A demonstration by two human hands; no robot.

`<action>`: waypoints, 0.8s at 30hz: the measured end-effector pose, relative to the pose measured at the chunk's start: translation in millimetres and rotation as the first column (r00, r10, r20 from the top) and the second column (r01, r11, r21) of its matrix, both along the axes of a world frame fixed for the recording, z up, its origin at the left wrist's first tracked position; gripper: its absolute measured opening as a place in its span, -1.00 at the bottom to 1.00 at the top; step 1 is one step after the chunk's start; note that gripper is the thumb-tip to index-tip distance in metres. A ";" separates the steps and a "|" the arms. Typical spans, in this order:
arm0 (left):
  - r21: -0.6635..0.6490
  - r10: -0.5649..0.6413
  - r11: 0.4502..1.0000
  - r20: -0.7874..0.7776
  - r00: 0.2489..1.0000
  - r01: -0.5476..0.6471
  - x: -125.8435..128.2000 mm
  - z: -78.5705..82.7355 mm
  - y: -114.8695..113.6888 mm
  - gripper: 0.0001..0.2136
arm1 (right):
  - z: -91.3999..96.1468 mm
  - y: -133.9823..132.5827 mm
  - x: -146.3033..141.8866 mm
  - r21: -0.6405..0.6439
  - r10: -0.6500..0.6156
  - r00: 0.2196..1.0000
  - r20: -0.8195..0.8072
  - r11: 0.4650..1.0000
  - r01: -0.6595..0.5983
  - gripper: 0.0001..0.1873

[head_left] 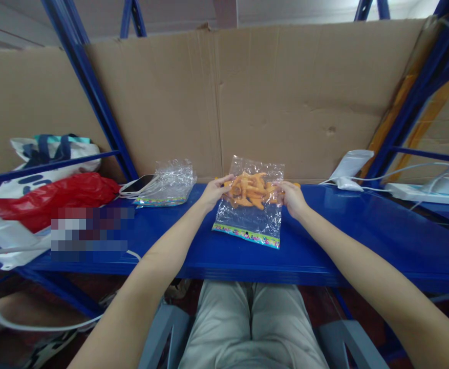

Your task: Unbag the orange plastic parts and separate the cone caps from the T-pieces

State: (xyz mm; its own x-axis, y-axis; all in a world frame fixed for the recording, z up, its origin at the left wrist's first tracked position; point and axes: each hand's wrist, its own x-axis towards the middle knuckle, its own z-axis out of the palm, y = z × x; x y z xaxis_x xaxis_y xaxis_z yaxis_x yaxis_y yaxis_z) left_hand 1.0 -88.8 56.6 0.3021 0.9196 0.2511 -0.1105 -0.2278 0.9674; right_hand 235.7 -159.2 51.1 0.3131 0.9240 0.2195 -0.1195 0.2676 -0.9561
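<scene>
A clear plastic bag (264, 218) lies tilted on the blue shelf top in front of me, its bright printed strip along the edge nearest me. Several orange, pronged pieces (252, 190) are bunched in its upper half; their exact kind is not clear. My left hand (216, 191) pinches the bag's left side beside the pieces. On the opposite side, my right hand (294, 199) grips the right edge with bent fingers. Small bits of orange show by the fingers of both hands.
A stack of clear bags (168, 184) lies to the left, beside a phone (142, 184). Farther left are a red plastic bag (63, 197) and a white tote (63, 154). A power strip (427, 192) and white cables sit at right. Cardboard (285, 97) stands behind the blue shelf (324, 241).
</scene>
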 end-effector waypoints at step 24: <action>-0.041 -0.389 0.921 -0.124 0.913 0.387 -6.4 -0.1 -4.1 -0.16 | 4.0 -2.1 0.2 -0.054 -0.040 0.998 -0.056 0.998 0.037 -0.82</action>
